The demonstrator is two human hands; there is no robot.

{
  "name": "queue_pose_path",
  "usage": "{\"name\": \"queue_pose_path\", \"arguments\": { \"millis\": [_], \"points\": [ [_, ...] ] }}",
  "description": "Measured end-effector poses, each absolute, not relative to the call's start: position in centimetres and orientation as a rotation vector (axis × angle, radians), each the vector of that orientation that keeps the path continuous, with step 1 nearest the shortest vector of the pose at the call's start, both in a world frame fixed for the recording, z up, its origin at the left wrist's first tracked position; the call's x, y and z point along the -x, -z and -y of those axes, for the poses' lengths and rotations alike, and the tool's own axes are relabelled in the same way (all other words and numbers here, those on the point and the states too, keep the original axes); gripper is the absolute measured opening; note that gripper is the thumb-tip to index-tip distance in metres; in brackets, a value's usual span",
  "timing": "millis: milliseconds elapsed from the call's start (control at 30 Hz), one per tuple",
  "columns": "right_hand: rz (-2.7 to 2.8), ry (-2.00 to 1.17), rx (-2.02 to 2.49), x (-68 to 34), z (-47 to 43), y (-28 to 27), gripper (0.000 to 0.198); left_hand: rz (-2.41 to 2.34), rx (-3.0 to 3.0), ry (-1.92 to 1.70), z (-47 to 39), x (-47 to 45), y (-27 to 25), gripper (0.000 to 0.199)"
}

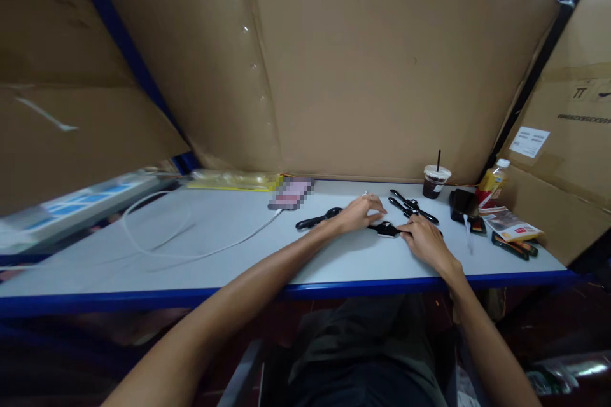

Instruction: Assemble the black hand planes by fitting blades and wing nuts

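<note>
A black two-handled spokeshave [386, 229], with a metal blade at its middle, lies on the table between my hands. My right hand [422, 240] is closed around its right handle. Just above the left handle, my left hand [359, 212] has curled fingers brought near the thumb; anything at the fingertips is too small to make out. Partly behind my left wrist lies another black handled tool [312, 222]. Beyond my right hand are more black spokeshaves [411, 206], lying at a slant.
On the right of the table [258, 267] stand a lidded drink cup [433, 183] and a bottle [494, 183], near a black case [463, 205], a packet [510, 224] and dark green tools [510, 245]. A phone [292, 193] with a white cable [229, 247] lies left. Cardboard [358, 76] walls the back.
</note>
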State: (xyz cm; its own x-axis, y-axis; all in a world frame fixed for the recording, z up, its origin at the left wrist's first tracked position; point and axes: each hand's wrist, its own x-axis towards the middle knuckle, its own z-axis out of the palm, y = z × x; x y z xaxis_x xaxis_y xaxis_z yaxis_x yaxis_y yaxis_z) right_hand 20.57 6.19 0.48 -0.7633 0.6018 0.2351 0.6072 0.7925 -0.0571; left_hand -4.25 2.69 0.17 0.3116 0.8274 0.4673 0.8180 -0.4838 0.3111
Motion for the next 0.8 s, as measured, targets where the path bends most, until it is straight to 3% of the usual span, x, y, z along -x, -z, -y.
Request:
{"name": "queue_pose_path", "arguments": {
  "millis": [100,233,400,567,800],
  "points": [
    [2.781,0.075,1.021,-21.2,-5.4,-1.7,0.026,-1.914,-2.367,-1.055,-2.2,7.9,-2.2,0.026],
    [2.777,0.114,1.149,-21.7,-5.2,-2.3,0.021,-2.263,-2.165,-0.605,-0.9,12.2,-4.1,0.021],
    [2.631,0.154,1.227,-21.0,-6.1,-0.9,0.016,-2.280,-1.971,-0.087,0.2,12.6,-4.5,0.031],
    [2.416,0.174,1.255,-20.2,-6.4,-0.1,0.025,-2.313,-1.930,0.072,0.1,11.5,-4.5,0.045],
    [2.241,0.098,1.322,-20.3,-6.8,-0.4,0.021,-2.289,-1.969,0.135,-1.1,12.1,-3.4,0.042]
  ]
}}
